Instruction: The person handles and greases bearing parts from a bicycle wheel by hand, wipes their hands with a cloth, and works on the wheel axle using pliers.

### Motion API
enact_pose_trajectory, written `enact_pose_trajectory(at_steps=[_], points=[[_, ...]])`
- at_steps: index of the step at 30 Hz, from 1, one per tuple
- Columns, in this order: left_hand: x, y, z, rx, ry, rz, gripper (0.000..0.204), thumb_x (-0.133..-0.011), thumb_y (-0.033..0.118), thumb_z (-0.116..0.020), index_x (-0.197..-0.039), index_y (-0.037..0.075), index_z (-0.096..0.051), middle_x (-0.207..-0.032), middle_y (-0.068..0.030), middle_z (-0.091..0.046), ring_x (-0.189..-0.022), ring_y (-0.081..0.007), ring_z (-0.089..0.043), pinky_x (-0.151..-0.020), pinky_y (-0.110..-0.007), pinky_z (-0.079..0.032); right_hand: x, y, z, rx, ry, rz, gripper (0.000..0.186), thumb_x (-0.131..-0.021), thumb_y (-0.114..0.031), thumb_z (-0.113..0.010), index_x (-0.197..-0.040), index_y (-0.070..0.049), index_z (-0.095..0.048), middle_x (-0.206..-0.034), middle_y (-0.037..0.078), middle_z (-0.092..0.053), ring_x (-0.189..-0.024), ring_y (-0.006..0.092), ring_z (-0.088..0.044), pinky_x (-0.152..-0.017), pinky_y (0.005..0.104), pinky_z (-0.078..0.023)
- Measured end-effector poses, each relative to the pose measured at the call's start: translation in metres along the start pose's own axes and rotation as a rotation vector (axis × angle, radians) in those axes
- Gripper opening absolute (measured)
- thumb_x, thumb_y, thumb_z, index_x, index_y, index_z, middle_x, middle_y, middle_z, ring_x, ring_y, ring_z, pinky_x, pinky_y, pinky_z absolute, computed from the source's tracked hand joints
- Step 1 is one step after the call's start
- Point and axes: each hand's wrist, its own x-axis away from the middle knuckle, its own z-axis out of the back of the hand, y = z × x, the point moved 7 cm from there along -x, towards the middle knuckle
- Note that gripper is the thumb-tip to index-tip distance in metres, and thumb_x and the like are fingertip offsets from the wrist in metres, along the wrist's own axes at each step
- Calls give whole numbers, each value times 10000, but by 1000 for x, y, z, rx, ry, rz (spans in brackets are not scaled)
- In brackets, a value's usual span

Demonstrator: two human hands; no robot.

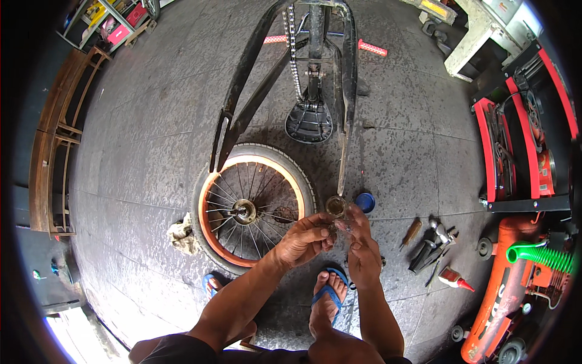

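Close together beside the wheel, both my hands work over the floor. My left hand (301, 241) is closed, its fingers pinched on something small and dark that I cannot make out. My right hand (364, 246) curls its fingers round a small round jar (335, 205) with a brownish inside. A blue round lid (365, 202) lies just past the right fingertips. To the left lies a spoked wheel (287, 162) with an orange rim and black tyre, its greasy hub (244, 212) facing up.
A black bicycle frame (238, 79) with a chain (293, 57) and saddle (309, 123) stands upside down ahead. At right lie hand tools (431, 246), a red-tipped bottle (454, 279), an orange compressor tank (499, 291) and a red rack (490, 151). A rag (183, 235) touches the tyre.
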Motion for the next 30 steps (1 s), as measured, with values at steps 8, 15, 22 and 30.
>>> enact_pose_trajectory(at_steps=[8,15,22,30], points=[[-2,-1,-11,60,22,17,336,-917,133,-671,-1227,67,-559,-969,-48,-635,-839,-131,-610,-779,-285,-482,9,-12,1,147,3,223,463,-924,-99,-387,-1315,119,-505,-1528,257,-318,-1442,379,-269,-1179,483,-201],[-3,-1,-15,59,-12,-13,335,-940,110,-654,-1257,75,-548,-1115,-80,-647,-978,-170,-660,-794,-280,-506,6,-16,-10,123,70,120,470,-952,-120,-338,-1315,123,-512,-1511,269,-353,-1449,386,-261,-1185,486,-193],[-3,1,-11,-17,27,-27,337,-928,123,-667,-1248,79,-568,-1095,-87,-656,-959,-182,-660,-802,-296,-524,7,-15,-6,625,59,70,518,-988,-332,-389,-1323,17,-575,-1559,222,-271,-1454,387,-239,-1170,505,-192],[2,3,-8,-10,65,-33,332,-941,114,-652,-1255,57,-563,-995,-128,-683,-892,-166,-647,-772,-276,-496,3,-28,6,988,130,132,463,-970,-329,-456,-1284,-29,-618,-1529,200,-309,-1416,389,-295,-1146,495,-237]])
